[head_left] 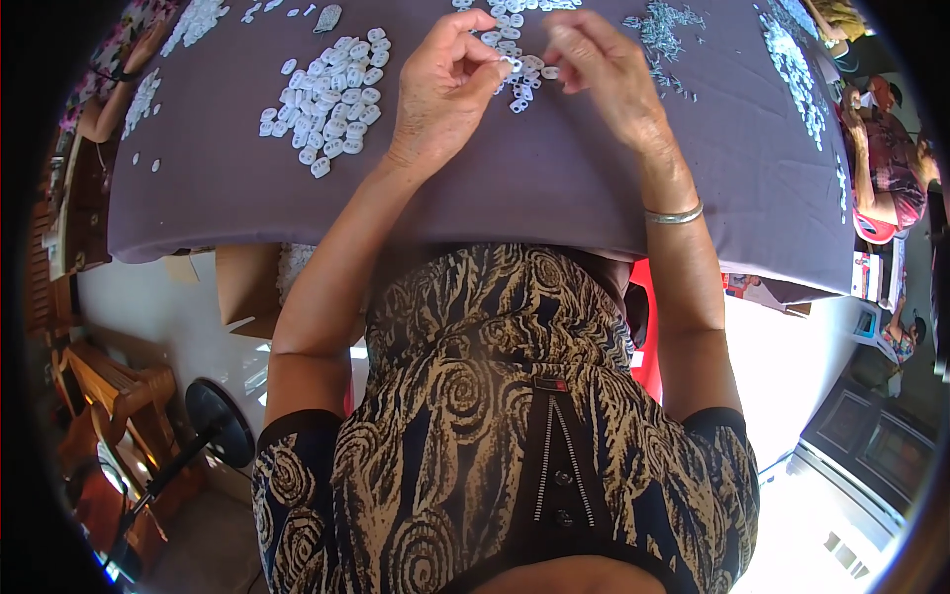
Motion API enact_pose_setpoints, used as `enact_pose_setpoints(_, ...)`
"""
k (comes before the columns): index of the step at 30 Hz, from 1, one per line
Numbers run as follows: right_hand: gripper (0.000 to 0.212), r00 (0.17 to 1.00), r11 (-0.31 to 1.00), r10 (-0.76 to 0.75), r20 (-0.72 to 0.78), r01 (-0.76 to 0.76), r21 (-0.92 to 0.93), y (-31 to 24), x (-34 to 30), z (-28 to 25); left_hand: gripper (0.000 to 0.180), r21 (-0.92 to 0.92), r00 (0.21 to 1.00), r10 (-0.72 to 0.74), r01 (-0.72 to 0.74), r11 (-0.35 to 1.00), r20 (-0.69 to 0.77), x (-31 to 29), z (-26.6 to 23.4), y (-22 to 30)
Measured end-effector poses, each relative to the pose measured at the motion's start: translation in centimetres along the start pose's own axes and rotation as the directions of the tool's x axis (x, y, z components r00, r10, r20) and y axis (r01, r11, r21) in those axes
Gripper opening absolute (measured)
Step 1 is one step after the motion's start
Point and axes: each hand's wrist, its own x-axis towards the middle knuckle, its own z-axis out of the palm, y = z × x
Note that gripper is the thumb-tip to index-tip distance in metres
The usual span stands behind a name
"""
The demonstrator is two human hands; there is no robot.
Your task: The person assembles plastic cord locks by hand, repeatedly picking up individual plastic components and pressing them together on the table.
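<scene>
My left hand (pixel 447 94) is closed in a pinch, with a small white plastic piece (pixel 512 64) between thumb and fingertip. Across from it, my right hand (pixel 612 84) has its fingers curled together and slightly blurred; whatever they grip, if anything, is hidden. Both hands are raised over a loose heap of small white plastic pieces (pixel 521 97) with holes in them. To the left of my left hand lies a pile of rounded white plastic pieces (pixel 336 99). Beyond my right hand, small thin metallic parts (pixel 668 35) are scattered.
A grey-purple cloth (pixel 554 188) covers the table. More white pieces are heaped at the far left (pixel 195 25) and along the right side (pixel 795 79). Other people's arms (pixel 102 114) show at the left and right edges. Below the table's front edge stands a cardboard box (pixel 245 287).
</scene>
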Motion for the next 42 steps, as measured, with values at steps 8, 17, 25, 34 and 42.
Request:
enact_pose_setpoints(8, 0.015, 1.0, 0.887, 0.028, -0.005, -0.027, -0.462, 1.5, 2.0, -5.2, 0.038, -0.238, 0.938, 0.342, -0.346, 0.908, -0.058, 1.0, -0.4, -2.3)
enact_pose_setpoints(17, 0.013, 0.973, 0.732, -0.044, 0.226, 0.185, -0.656, 2.9, 1.4, -5.2, 0.028, -0.098, 0.996, 0.034, -0.042, 0.994, -0.081, 0.0, -0.1, -0.4)
enact_pose_setpoints(25, 0.014, 0.96, 0.707, -0.118, 0.255, 0.261, -0.657, 3.3, 0.6, -5.3, 0.032, 0.045, 0.999, -0.006, 0.008, 0.999, -0.047, -0.2, 0.0, -0.4)
enact_pose_setpoints(34, 0.012, 0.948, 0.713, -0.131, 0.291, 0.294, -0.636, 3.1, 0.2, -3.9, 0.033, 0.027, 0.998, -0.032, 0.033, 0.999, -0.055, -0.5, 0.5, -0.1)
enact_pose_setpoints(42, 0.005, 0.982, 0.921, -0.007, 0.187, 0.079, -0.382, 2.1, -0.1, -2.4, 0.033, -0.075, 1.0, -0.023, 0.021, 0.997, -0.016, -1.1, 1.9, -0.3)
